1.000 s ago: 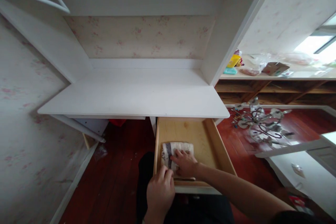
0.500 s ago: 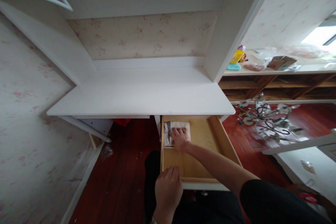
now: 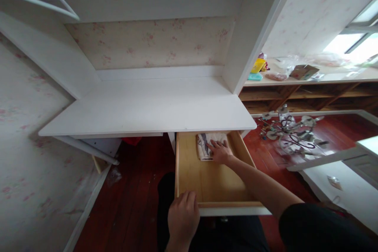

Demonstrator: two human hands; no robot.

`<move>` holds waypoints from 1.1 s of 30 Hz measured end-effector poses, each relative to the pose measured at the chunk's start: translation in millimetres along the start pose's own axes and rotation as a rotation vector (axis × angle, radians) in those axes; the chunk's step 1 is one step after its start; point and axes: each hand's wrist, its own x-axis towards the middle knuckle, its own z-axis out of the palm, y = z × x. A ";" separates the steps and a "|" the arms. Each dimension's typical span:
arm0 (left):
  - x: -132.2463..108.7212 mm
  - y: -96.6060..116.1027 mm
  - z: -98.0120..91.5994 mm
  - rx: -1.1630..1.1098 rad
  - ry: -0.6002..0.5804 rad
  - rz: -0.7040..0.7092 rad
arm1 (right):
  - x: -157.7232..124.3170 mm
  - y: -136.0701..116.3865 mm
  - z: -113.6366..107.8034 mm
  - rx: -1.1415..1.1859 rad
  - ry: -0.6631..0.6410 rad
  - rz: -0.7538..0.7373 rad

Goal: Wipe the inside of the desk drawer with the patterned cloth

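An open wooden drawer with a white front is pulled out from under the white desk. Inside it, toward the back, a folded cloth with a grey pattern lies flat. My right hand presses on this cloth from above, fingers spread. Fingers curled, my left hand grips the front left corner of the drawer's rim.
A white hutch rises above the desk, with a white cable at upper left. To the right, a chandelier lies on the red floor, before a low shelf with bags and a box. White furniture stands at lower right.
The cloth and my right hand have slid right across the drawer's bottom, from its left side. My left hand stays at the drawer's front corner. The view has shifted slightly right.
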 end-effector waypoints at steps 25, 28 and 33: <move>0.4 -0.3 2.7 -0.037 0.075 0.064 | -114.7 36.2 33.1 0.062 -0.103 -0.253; -0.4 -0.3 3.2 -0.033 0.084 0.067 | -97.4 9.6 30.6 0.049 -0.124 -0.293; 0.0 -0.4 3.5 -0.033 0.102 0.057 | -77.8 -61.5 32.0 0.054 -0.076 -0.363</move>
